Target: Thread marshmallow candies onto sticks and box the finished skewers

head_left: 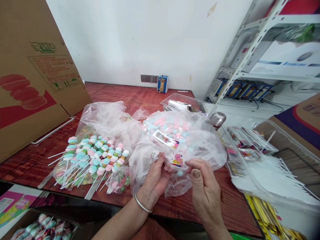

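Note:
My left hand (pixel 156 175), with a bangle on its wrist, is closed on a small printed label (pixel 177 160) with a colourful end. My right hand (pixel 203 180) is just right of that label, thumb and fingers apart. I cannot see anything in it. Another printed label (pixel 165 138) lies on a clear plastic bag (pixel 207 146) of pink and blue marshmallows (pixel 172 126) beyond my hands. To the left, a pile of marshmallow skewers (pixel 96 155) on white sticks lies over a second plastic bag (pixel 102 111). A small bag of candies (pixel 118 181) sits near the table's front edge.
A large cardboard box (pixel 35 73) stands at left. Clear bins at right hold white sticks (pixel 272 176) and printed packets (pixel 250 138). A plastic tray (pixel 208 106) and a metal cup (pixel 217 119) are behind the bag. Below left is a box of wrapped skewers (pixel 43 228).

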Action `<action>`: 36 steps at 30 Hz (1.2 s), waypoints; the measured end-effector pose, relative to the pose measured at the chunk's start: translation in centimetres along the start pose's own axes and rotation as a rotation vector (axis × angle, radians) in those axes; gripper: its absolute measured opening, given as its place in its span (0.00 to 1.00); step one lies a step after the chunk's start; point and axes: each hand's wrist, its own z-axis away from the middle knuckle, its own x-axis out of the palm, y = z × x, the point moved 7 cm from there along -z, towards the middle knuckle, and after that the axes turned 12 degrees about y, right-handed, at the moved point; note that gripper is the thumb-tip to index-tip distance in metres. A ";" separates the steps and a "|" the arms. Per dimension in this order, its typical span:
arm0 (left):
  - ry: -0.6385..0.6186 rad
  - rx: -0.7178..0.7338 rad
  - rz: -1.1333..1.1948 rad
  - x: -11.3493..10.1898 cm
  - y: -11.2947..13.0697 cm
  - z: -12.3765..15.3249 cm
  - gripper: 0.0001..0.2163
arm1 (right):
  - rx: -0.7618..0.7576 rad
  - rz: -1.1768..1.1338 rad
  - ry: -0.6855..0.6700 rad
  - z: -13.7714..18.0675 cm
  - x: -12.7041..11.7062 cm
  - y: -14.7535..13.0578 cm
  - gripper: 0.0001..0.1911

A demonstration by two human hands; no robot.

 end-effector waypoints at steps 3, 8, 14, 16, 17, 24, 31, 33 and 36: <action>-0.025 0.032 -0.034 0.2 0.1 0.2 0.20 | -0.019 0.003 -0.045 0.5 1.1 -0.2 0.13; -0.082 0.132 -0.181 0.3 0.4 1.1 0.18 | 0.077 -0.005 -0.095 1.3 2.3 1.1 0.11; -0.070 0.213 -0.306 -0.5 1.6 2.5 0.19 | 0.161 0.041 -0.083 2.9 2.0 1.3 0.14; -0.046 0.307 -0.315 -1.1 3.7 3.1 0.20 | 0.178 0.016 -0.098 3.3 2.4 0.6 0.14; -0.032 0.340 -0.309 -1.6 5.2 3.5 0.20 | 0.188 -0.008 -0.105 3.5 2.8 0.1 0.15; 0.073 0.832 -0.203 -8.3 21.7 10.7 0.19 | 0.532 -0.438 -0.657 8.2 15.6 -3.7 0.17; 0.217 1.090 -0.071 -15.8 29.3 17.2 0.19 | 1.112 -0.734 -0.888 13.5 29.8 -8.8 0.15; 0.247 1.067 -0.040 -17.0 29.5 17.3 0.18 | 1.132 -0.725 -0.868 13.6 32.2 -9.5 0.16; 0.275 1.033 -0.021 -17.8 29.7 16.5 0.18 | 1.150 -0.713 -0.825 13.7 34.4 -10.0 0.15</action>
